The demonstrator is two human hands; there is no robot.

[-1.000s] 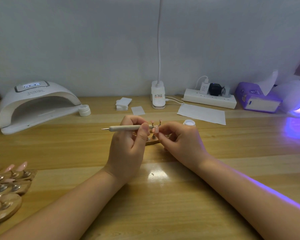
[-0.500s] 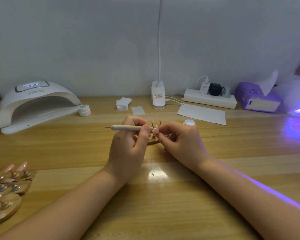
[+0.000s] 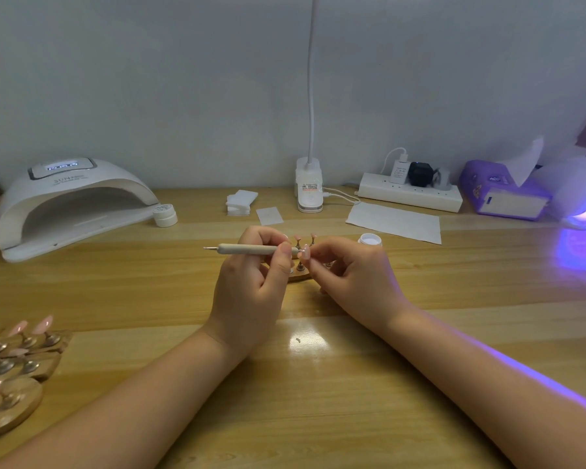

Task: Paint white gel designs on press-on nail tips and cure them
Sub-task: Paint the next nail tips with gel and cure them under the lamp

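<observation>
1 dotting pen [image 3: 251, 249] lies level, tip left.

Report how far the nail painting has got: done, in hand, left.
Done: cannot confirm; the pink tips on the wooden stands at the near left are too small to show paint. In hand: left hand grips the dotting pen against a nail tip pinched by the right hand. Left: curing; the white lamp stands empty.

We see a wooden table [image 3: 318, 418]; left of the desk lamp [image 3: 309, 189] stand a nail dryer [image 3: 68, 204] and a small jar [image 3: 165, 214], right of it a power strip [image 3: 410, 196].
</observation>
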